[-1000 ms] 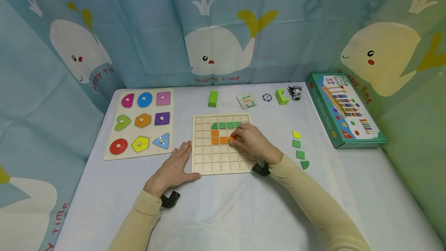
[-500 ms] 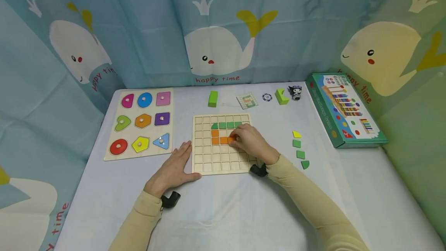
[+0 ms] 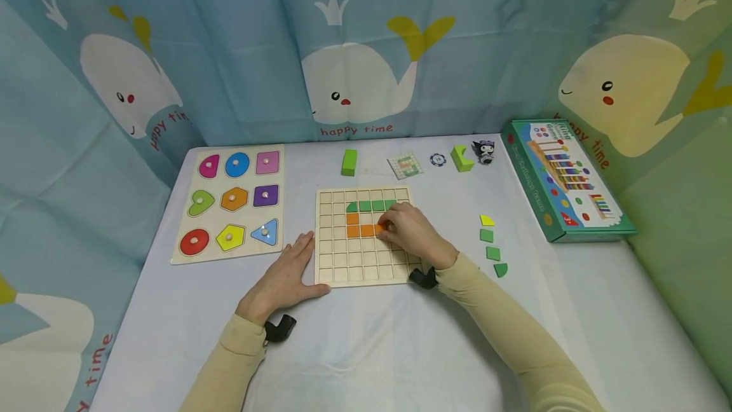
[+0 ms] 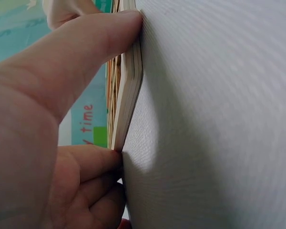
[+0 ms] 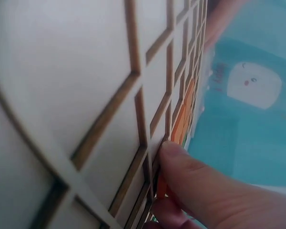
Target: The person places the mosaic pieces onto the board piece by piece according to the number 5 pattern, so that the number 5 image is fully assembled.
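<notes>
The right hand (image 3: 413, 234) is pinching a small orange tile (image 3: 380, 229) between its fingertips (image 5: 178, 155), pressing it down into a cell of the wooden grid board (image 3: 343, 266). That cell is sitting right at the end of a short orange row, third row down, about mid-board. In the right wrist view the tile's orange edge (image 5: 181, 125) is peeking out just above the thumb, right against the grid's ribs.

The left hand (image 3: 284, 277) isn't gripping anything. It's lying flat on the table (image 3: 366, 348) with straight fingers, and the thumb is touching the board's lower left corner. The left wrist view is showing the thumb (image 4: 81, 62) lying along the board's edge (image 4: 129, 90), with the other fingers tucked against the table below it.

On the board, a row of green tiles (image 3: 372, 205) is running across the second row, with the orange ones hanging down from its left end and turning right.

Off to the right of the board, four loose pieces (image 3: 492, 245) are lined up in a column, one yellow and three green. Behind the board are a green block (image 3: 349, 162), a pattern card (image 3: 405, 165), a poker chip (image 3: 438, 160), a green notched block (image 3: 462, 159) and a little figurine (image 3: 485, 152). A shape puzzle (image 3: 231, 202) is lying at the left, and a green game box (image 3: 563, 180) at the far right.
</notes>
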Tool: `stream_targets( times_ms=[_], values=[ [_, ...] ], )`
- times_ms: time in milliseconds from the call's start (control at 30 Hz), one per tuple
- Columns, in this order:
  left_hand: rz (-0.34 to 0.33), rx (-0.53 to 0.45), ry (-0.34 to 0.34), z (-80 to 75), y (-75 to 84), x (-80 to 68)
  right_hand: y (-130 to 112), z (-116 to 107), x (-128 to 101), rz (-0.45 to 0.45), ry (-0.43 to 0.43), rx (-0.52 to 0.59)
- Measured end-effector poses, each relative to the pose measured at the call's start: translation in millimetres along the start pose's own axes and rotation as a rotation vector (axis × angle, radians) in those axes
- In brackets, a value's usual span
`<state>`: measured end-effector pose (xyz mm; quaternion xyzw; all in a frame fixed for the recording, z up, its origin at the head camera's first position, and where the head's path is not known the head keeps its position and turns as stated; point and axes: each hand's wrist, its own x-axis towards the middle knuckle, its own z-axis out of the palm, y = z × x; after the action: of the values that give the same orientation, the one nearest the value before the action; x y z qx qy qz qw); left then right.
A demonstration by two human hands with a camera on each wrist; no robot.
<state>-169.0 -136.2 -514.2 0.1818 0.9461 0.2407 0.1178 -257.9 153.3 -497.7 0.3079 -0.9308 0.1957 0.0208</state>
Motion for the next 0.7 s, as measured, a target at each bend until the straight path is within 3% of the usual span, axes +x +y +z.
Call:
stream_targets(
  times_ms=[267,467,700],
  values=[
    [0.003,-0.008,0.007,0.6,-0.3,-0.1,0,-1,-2,-0.028,0.013,-0.012],
    [0.005,-0.002,0.009,1.4,-1.1,0.1,9,-7,-8,-0.058,0.026,0.069],
    [0.014,0.007,0.008,1.0,-1.5,0.8,31,-28,-23,-0.008,0.065,0.122]
  ],
)
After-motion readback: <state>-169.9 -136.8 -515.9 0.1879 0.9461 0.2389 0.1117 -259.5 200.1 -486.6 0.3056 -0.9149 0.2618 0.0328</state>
